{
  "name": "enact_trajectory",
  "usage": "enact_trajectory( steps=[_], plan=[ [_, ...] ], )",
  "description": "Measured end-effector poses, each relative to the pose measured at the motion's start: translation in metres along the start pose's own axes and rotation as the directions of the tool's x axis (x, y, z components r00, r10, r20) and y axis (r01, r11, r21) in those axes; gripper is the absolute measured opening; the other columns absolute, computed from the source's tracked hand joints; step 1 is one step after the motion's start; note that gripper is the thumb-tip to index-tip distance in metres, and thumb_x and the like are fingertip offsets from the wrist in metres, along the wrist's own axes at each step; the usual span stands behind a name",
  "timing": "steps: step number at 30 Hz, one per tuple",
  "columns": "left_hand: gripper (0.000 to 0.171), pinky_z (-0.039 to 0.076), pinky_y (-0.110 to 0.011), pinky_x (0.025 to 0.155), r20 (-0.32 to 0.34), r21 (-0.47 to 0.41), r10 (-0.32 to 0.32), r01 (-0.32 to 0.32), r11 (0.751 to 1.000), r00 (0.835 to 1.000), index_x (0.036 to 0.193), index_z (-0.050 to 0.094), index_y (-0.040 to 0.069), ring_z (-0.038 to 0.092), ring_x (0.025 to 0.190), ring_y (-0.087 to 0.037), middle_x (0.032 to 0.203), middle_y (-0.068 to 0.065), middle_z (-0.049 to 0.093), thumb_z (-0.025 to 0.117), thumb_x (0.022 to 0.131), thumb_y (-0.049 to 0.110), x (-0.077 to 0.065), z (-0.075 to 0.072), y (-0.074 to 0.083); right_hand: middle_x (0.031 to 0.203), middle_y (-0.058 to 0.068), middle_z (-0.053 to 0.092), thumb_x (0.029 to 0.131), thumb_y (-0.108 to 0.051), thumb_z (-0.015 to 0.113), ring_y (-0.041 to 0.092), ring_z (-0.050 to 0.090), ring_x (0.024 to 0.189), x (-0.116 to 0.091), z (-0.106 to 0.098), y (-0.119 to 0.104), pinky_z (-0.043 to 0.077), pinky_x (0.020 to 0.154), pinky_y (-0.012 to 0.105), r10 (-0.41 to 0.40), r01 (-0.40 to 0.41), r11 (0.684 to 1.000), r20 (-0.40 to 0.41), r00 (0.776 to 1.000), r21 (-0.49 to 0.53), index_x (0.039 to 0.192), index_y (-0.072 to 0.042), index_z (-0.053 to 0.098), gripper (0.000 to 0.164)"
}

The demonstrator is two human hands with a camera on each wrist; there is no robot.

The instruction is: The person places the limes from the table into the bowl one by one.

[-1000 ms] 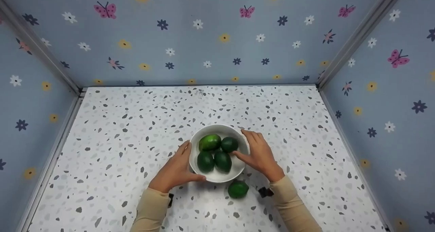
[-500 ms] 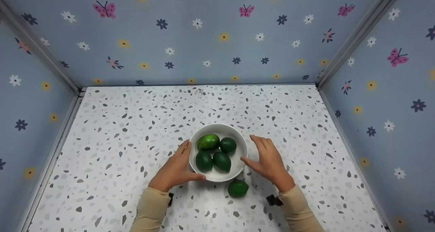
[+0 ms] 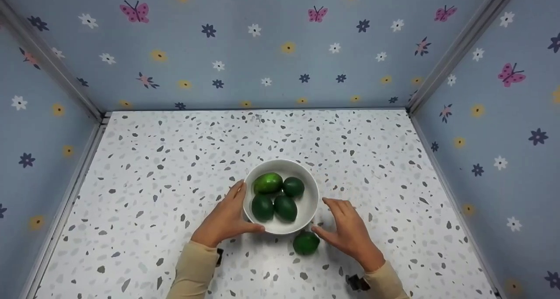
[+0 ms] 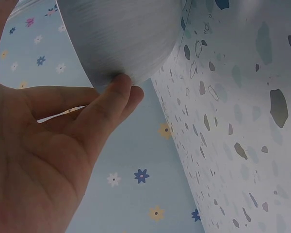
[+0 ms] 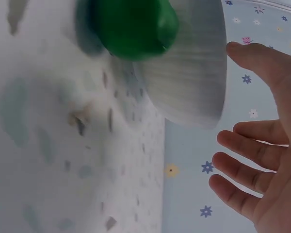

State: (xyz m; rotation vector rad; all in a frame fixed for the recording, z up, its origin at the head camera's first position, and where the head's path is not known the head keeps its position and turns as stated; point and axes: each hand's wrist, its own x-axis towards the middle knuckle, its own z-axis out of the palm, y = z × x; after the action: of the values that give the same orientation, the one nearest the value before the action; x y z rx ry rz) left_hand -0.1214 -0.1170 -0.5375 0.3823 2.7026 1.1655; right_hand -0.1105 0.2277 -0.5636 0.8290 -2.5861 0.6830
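A white bowl [image 3: 308, 202] stands on the table with several green fruits in it. One of these, a brighter green lime [image 3: 267, 183], lies at the back left; the others, such as the dark green fruit [image 3: 285, 208], are smooth and oval. My left hand [image 3: 225, 222] holds the bowl's left side, fingers along the outer wall and thumb at the near rim. In the left wrist view, fingertips [image 4: 120, 85] meet the bowl's wall. A loose lime [image 3: 306, 243] lies just in front of the bowl. To its right is my right hand [image 3: 348, 229], empty, fingers spread and thumb near the lime.
The table [image 3: 175, 159] is white with grey speckles. Blue walls with flowers and butterflies, such as the back wall [image 3: 262, 49], close it in at the back and both sides. Small dark devices, like the one by the right wrist [image 3: 358, 283], are worn at the wrists.
My right hand has let go of the bowl's right side and moved right and nearer to me, to beside the loose lime. My left hand has stayed at the bowl.
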Motion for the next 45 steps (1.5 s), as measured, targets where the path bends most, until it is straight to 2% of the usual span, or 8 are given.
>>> enact_trajectory(
  steps=[8, 16, 21, 25, 29, 34, 39, 45],
  plan=[
    [0.133, 0.033, -0.058, 0.111, 0.006, -0.001, -0.014, 0.014, 1.0, 1.0, 0.162, 0.019, 0.017, 0.032, 0.141, -0.043, 0.164, -0.017, 0.017, 0.094, 0.058, 0.052, 0.0, 0.0, 0.0, 0.127, 0.001, 0.061, 0.079, -0.051, 0.082, 0.018, 0.056, 0.113, -0.024, 0.013, -0.006, 0.053, 0.089, 0.039, 0.035, -0.04, 0.998, 0.095, 0.995, 0.057, 0.136, -0.007, 0.058, 0.076],
    [0.133, 0.033, -0.055, 0.112, 0.001, 0.003, -0.002, 0.001, 1.0, 1.0, 0.161, 0.021, 0.012, 0.033, 0.141, -0.041, 0.163, -0.017, 0.019, 0.093, 0.058, 0.054, 0.001, 0.001, -0.001, 0.123, 0.001, 0.063, 0.076, -0.051, 0.084, 0.017, 0.056, 0.109, -0.037, 0.022, -0.008, 0.053, 0.084, 0.039, -0.001, -0.011, 0.997, 0.145, 0.99, 0.082, 0.134, -0.009, 0.06, 0.076],
    [0.133, 0.033, -0.055, 0.112, -0.005, 0.004, -0.003, 0.003, 1.0, 1.0, 0.161, 0.021, 0.011, 0.032, 0.141, -0.041, 0.163, -0.017, 0.019, 0.094, 0.057, 0.054, 0.0, 0.001, 0.0, 0.117, -0.002, 0.064, 0.074, -0.05, 0.086, 0.015, 0.057, 0.102, -0.039, 0.024, -0.008, 0.053, 0.08, 0.035, 0.014, -0.028, 0.997, 0.201, 0.98, 0.068, 0.127, -0.009, 0.064, 0.07],
    [0.133, 0.034, -0.055, 0.112, -0.004, 0.014, 0.001, 0.0, 1.0, 1.0, 0.161, 0.021, 0.013, 0.034, 0.141, -0.041, 0.163, -0.017, 0.02, 0.094, 0.057, 0.053, 0.001, 0.001, 0.0, 0.11, -0.003, 0.066, 0.075, -0.047, 0.086, 0.013, 0.057, 0.096, -0.042, 0.025, -0.006, 0.052, 0.078, 0.032, 0.007, -0.022, 0.997, 0.208, 0.978, 0.068, 0.121, -0.011, 0.067, 0.061],
    [0.133, 0.034, -0.055, 0.112, -0.002, 0.018, -0.001, 0.001, 1.0, 1.0, 0.161, 0.021, 0.014, 0.034, 0.141, -0.041, 0.163, -0.017, 0.019, 0.094, 0.057, 0.054, 0.001, 0.001, -0.001, 0.109, -0.004, 0.066, 0.077, -0.045, 0.085, 0.011, 0.056, 0.092, -0.043, 0.027, -0.005, 0.051, 0.075, 0.03, 0.01, -0.033, 0.994, 0.217, 0.976, 0.102, 0.124, -0.011, 0.066, 0.061],
    [0.133, 0.033, -0.055, 0.112, -0.001, 0.015, -0.001, 0.001, 1.0, 1.0, 0.161, 0.021, 0.014, 0.033, 0.141, -0.042, 0.163, -0.018, 0.019, 0.094, 0.058, 0.054, 0.001, 0.0, 0.0, 0.116, -0.005, 0.065, 0.08, -0.045, 0.083, 0.011, 0.056, 0.096, -0.042, 0.028, -0.006, 0.052, 0.078, 0.033, 0.014, -0.052, 0.987, 0.245, 0.969, 0.15, 0.134, -0.013, 0.062, 0.066],
    [0.132, 0.034, -0.058, 0.111, -0.007, 0.003, 0.007, -0.007, 1.0, 1.0, 0.161, 0.022, 0.015, 0.034, 0.14, -0.043, 0.163, -0.019, 0.019, 0.095, 0.058, 0.051, 0.0, 0.0, 0.001, 0.118, -0.006, 0.065, 0.08, -0.044, 0.083, 0.013, 0.057, 0.101, -0.041, 0.028, -0.006, 0.052, 0.082, 0.036, 0.006, -0.046, 0.987, 0.246, 0.969, 0.157, 0.133, -0.017, 0.063, 0.062],
    [0.131, 0.036, -0.055, 0.111, -0.005, 0.011, 0.011, -0.011, 1.0, 1.0, 0.161, 0.022, 0.013, 0.034, 0.141, -0.041, 0.162, -0.019, 0.02, 0.094, 0.059, 0.053, 0.0, -0.001, 0.001, 0.119, -0.008, 0.065, 0.081, -0.043, 0.083, 0.013, 0.058, 0.103, -0.04, 0.025, -0.008, 0.052, 0.083, 0.039, 0.004, -0.051, 0.982, 0.254, 0.967, 0.18, 0.132, -0.019, 0.063, 0.06]
  ],
)
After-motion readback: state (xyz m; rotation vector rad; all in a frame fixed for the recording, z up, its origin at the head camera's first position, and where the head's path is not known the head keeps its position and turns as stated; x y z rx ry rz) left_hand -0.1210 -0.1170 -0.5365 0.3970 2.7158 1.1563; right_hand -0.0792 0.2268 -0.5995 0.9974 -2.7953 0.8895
